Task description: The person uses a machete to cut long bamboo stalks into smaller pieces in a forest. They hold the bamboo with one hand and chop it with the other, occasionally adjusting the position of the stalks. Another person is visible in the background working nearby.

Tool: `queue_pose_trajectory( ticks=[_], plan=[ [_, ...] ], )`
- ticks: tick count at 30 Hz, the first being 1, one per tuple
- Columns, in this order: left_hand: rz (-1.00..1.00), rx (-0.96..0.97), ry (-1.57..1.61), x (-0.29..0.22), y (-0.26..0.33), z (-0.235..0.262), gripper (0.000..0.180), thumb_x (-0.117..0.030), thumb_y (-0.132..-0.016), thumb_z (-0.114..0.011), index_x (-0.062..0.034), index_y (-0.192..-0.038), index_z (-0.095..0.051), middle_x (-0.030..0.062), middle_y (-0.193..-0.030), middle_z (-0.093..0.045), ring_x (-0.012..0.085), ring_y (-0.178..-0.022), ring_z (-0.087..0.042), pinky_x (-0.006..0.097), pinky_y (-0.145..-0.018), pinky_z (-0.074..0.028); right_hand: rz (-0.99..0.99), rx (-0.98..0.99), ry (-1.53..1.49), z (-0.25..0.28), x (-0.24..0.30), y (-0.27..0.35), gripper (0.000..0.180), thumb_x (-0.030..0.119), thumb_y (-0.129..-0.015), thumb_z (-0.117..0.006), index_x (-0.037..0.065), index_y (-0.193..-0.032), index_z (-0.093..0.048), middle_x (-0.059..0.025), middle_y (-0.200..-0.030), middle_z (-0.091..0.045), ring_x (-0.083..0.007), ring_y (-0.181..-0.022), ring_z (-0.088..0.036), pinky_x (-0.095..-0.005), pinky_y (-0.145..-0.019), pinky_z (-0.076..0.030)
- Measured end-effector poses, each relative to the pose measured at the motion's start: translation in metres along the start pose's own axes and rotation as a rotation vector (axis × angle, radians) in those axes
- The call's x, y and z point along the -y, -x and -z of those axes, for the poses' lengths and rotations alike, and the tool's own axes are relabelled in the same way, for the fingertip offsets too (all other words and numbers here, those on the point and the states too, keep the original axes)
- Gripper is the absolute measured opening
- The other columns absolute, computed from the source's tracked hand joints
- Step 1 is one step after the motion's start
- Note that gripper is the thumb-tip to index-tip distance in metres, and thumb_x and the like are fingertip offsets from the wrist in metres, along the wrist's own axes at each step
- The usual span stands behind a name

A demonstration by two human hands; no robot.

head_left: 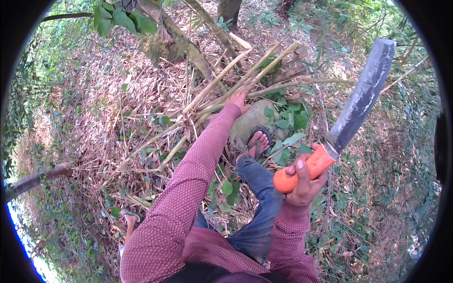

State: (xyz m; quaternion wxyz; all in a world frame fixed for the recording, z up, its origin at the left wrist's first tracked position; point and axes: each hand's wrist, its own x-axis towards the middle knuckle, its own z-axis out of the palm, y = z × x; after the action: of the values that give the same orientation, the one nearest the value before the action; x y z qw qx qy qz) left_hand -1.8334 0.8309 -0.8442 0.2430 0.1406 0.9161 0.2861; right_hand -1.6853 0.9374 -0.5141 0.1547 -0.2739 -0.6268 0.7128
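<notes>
Head view: the right hand (304,181) is clenched around the orange handle of a machete (356,106), blade raised far right. The left hand (237,100) grips cut bamboo stalks (245,78) far ahead, above a sandalled foot (257,141).

Packages: none in view around either hand.
Labels: none to be seen on anything near the grip.
Signs: none anywhere on the ground or among the plants.
Screens: none.
</notes>
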Motion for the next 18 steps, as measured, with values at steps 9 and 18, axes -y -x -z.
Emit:
queue_pose_trajectory(
  ticks=[9,18],
  plan=[
    [0.032,-0.092,0.261,-0.042,0.050,0.076,0.042,-0.049,-0.077,-0.056,-0.0099,-0.094,-0.056,0.0137,-0.079,-0.058,0.0298,-0.077,-0.057,0.040,-0.067,-0.043,0.177,-0.051,-0.053,-0.009,-0.005,0.008,0.044,0.007,-0.076,-0.056,-0.002,-0.114,-0.035,-0.0041,-0.072,-0.046,-0.0099,-0.058,-0.046,-0.0230,-0.057,-0.042],
    [-0.215,-0.254,0.469,-0.095,0.156,0.229,0.040,-0.049,-0.081,-0.052,-0.0109,-0.088,-0.062,0.0103,-0.065,-0.056,0.0208,-0.063,-0.056,0.036,-0.055,-0.042,0.053,-0.178,-0.427,-0.033,-0.014,0.000,0.042,0.016,-0.076,-0.050,0.003,-0.112,-0.034,-0.0159,-0.106,-0.050,-0.0226,-0.091,-0.052,-0.0337,-0.079,-0.046]
  ],
)
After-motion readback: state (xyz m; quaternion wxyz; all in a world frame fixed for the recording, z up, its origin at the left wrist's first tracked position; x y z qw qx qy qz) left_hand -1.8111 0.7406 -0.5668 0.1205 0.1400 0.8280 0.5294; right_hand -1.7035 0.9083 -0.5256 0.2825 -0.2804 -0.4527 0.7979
